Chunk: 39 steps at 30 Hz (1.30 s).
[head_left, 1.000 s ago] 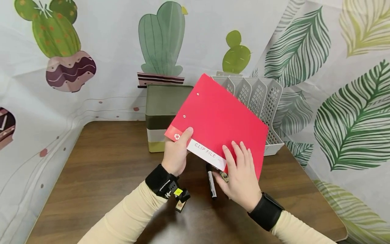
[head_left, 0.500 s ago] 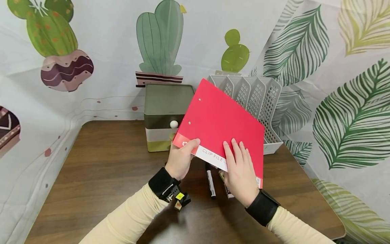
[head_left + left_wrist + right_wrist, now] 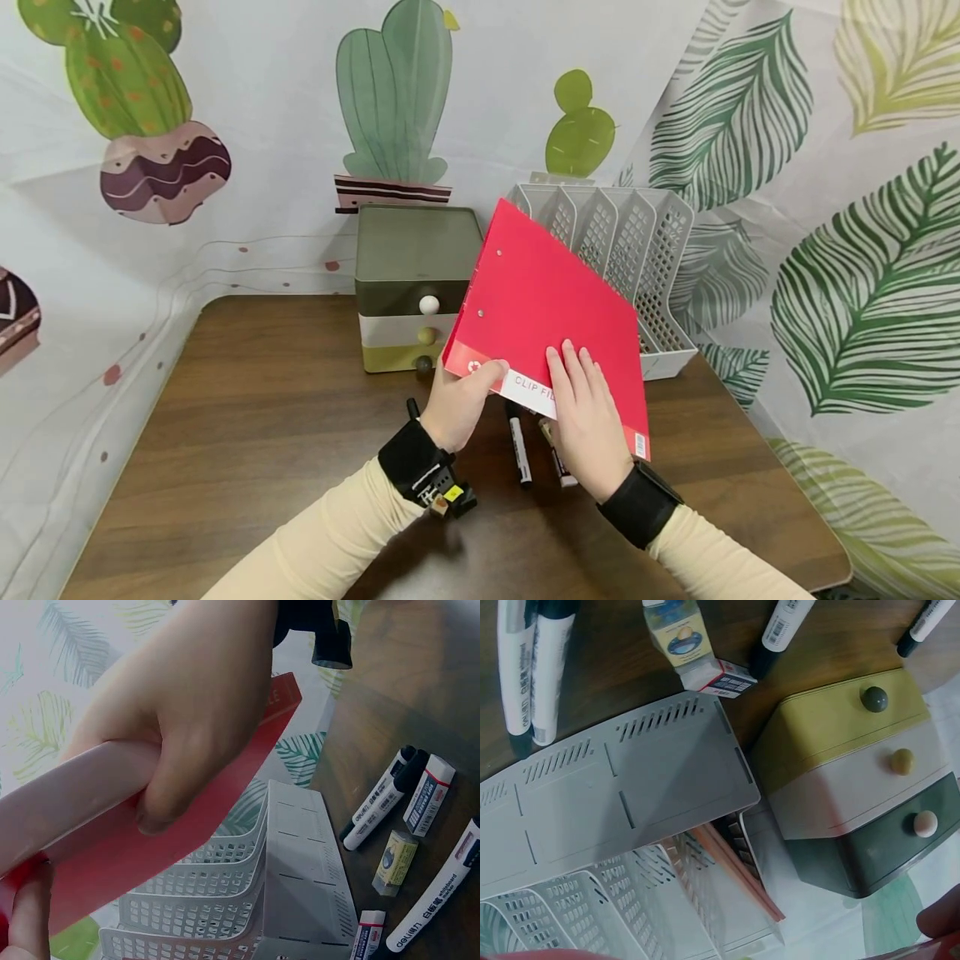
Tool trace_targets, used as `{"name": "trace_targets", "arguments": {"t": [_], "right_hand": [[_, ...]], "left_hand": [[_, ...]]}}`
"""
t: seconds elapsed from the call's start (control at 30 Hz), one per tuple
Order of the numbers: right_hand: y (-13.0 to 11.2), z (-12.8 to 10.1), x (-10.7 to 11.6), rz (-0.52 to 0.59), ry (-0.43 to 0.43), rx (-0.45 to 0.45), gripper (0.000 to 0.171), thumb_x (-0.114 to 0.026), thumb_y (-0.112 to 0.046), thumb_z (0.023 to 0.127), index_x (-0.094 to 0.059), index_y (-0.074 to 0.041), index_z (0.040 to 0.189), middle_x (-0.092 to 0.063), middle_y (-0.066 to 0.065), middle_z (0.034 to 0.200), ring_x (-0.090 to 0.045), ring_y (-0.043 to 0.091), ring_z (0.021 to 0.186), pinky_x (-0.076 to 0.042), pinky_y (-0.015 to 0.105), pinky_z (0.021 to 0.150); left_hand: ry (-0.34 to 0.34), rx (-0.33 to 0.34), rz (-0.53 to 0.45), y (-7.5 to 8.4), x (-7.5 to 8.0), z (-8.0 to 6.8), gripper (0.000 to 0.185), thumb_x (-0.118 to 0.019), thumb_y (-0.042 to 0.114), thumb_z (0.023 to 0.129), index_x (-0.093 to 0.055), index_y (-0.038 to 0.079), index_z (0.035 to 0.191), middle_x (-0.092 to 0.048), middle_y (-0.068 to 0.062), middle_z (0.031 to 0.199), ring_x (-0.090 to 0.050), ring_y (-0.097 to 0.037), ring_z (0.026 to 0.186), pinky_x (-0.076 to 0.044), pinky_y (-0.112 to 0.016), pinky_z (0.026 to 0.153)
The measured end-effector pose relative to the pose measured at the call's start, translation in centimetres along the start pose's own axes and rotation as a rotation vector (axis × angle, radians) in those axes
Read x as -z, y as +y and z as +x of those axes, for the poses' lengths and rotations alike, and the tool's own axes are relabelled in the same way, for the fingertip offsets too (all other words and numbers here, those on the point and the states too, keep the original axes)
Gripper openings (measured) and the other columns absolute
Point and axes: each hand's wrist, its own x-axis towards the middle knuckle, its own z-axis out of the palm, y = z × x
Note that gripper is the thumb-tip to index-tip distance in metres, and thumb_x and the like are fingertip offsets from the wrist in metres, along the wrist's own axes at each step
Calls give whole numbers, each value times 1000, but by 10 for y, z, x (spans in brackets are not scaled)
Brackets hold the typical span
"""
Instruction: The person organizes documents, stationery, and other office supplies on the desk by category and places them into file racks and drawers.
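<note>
A red clip file folder (image 3: pixel 555 300) is held tilted above the table. My left hand (image 3: pixel 457 408) grips its lower left corner, thumb on the cover beside the white label. My right hand (image 3: pixel 585 417) lies over the lower edge, its extended fingers on the cover; the head view hides its thumb. From below, in the left wrist view, the folder (image 3: pixel 135 862) shows a hand's thumb hooked at its edge. Behind the folder stands a grey file organizer (image 3: pixel 667 362) with several slots. Under the hands lie a whiteboard marker (image 3: pixel 520 450) and a small boxed item (image 3: pixel 564 471).
A small chest of drawers (image 3: pixel 416 242) with round knobs stands at the back, left of the folder. More markers (image 3: pixel 375 802), a small white box (image 3: pixel 429 795) and a yellow-wrapped block (image 3: pixel 396 862) lie on the table (image 3: pixel 247 417). A reddish strip (image 3: pixel 742 874) shows in an organizer slot.
The folder's left side has swung right and slightly down with my left hand, uncovering the drawer knobs. My right hand has shifted slightly left, and its thumb has gone out of sight.
</note>
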Motion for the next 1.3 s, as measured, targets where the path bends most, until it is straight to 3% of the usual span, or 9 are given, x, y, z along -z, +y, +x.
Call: {"name": "trace_targets", "arguments": {"t": [0.17, 0.27, 0.4, 0.53, 0.63, 0.77, 0.93, 1.07, 1.3], "right_hand": [[9, -2, 1, 8, 9, 36, 93, -92, 5, 70, -47, 10, 151, -53, 34, 150, -55, 53, 134, -48, 63, 110], [15, -2, 4, 45, 37, 32, 89, -90, 9, 71, -49, 10, 150, -55, 33, 148, -57, 51, 133, -48, 62, 110], [23, -3, 8, 117, 87, 9, 87, -87, 13, 71, -50, 10, 150, -57, 32, 148, -59, 51, 132, -49, 63, 108], [34, -5, 11, 184, 124, -29, 84, -82, 16, 75, -50, 7, 152, -57, 29, 150, -60, 49, 132, -50, 63, 106], [45, -6, 12, 256, 168, -62, 78, -73, 18, 79, -51, 6, 152, -58, 26, 150, -61, 47, 131, -50, 54, 111], [58, -8, 16, 369, 212, -162, 72, -61, 19, 82, -53, 3, 153, -61, 26, 147, -63, 46, 128, -47, 37, 114], [70, -5, 23, 451, 226, -349, 50, -61, 10, 94, -59, 6, 143, -69, 29, 129, -70, 45, 112, -55, 56, 89], [76, 0, 27, 491, 248, -470, 33, -61, 2, 99, -63, 10, 131, -73, 29, 115, -72, 42, 101, -55, 50, 83], [83, 0, 26, 541, 279, -542, 27, -63, 0, 100, -62, 12, 125, -74, 25, 115, -72, 33, 95, -47, 7, 85]], "left_hand": [[-25, -58, 0, -2, -6, 0, 41, -62, 1, 94, -52, -3, 134, -68, -8, 118, -68, -16, 106, -59, -30, 89], [-100, -106, -23, -2, -8, 3, 50, -66, 7, 97, -46, -2, 142, -65, -18, 126, -68, -16, 112, -60, -31, 93], [-239, -185, -4, -4, -7, 9, 86, -77, 45, 97, -32, 7, 160, -53, -24, 145, -63, -21, 127, -58, -33, 100], [-303, -189, 17, -10, -1, 13, 119, -69, 74, 89, -10, 10, 171, -33, -22, 166, -44, -37, 148, -49, -44, 114], [-264, -115, 31, -20, 3, 16, 112, -61, 71, 97, -5, 8, 171, -25, -23, 172, -34, -44, 154, -40, -55, 120], [-111, 50, 111, -46, 9, 25, 83, -54, 46, 110, -11, 10, 172, -27, -22, 172, -35, -42, 155, -36, -60, 122], [71, 219, 285, -90, 14, 47, 74, -56, 29, 111, -18, 9, 171, -30, -24, 170, -43, -41, 150, -36, -54, 123], [131, 236, 400, -115, 14, 61, 75, -59, 30, 109, -22, 6, 169, -33, -29, 167, -46, -46, 147, -38, -53, 122], [87, 249, 575, -137, 2, 73, 78, -57, 43, 109, -21, 12, 171, -30, -21, 171, -41, -46, 151, -37, -53, 123]]}}
